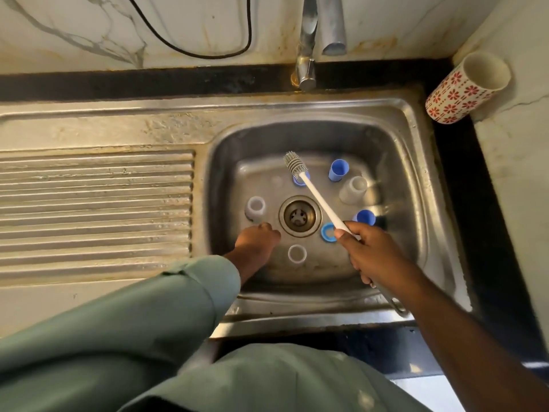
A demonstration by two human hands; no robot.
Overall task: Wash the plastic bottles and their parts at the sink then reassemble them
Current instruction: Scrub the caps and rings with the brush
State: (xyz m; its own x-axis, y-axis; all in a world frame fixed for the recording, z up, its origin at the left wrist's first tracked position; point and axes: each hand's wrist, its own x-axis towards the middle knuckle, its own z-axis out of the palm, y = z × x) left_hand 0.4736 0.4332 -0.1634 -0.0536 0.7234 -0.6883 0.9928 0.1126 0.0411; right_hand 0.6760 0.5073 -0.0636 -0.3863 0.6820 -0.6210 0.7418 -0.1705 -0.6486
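Washing stage, early by the look of it: parts scattered loose across the floor of the steel sink (395,150), none reassembled, no water visible from the tap (307,49). Right hand (371,251) wrapped around the handle of a white bottle brush (315,197), fingers (344,233) curled on the shaft, bristle head raised over the far side of the basin above a blue ring (300,180). Left hand (258,237) down near the basin floor just left of the drain (300,216), knuckles up and blurred; fingers there possibly curling toward a part, but cannot tell whether spread, closed, or holding anything. Closest pieces to that hand: a clear bottle (255,207) standing just beyond it and a clear ring (297,253) just beside it on the near side. Elsewhere in the basin: a blue cap (338,169) at the far side, a second clear bottle (353,190) near it, another blue cap (365,217) and a blue ring (328,232) just by the right hand. Patterned cup (466,87) lying tilted in the table corner, well apart from the work. Next move, as a judgement: secure one clear piece with the left hand, lift it clear of the basin floor, then bring the bristles down into its mouth; calls for a firm hold on a wet, light, slippery part.
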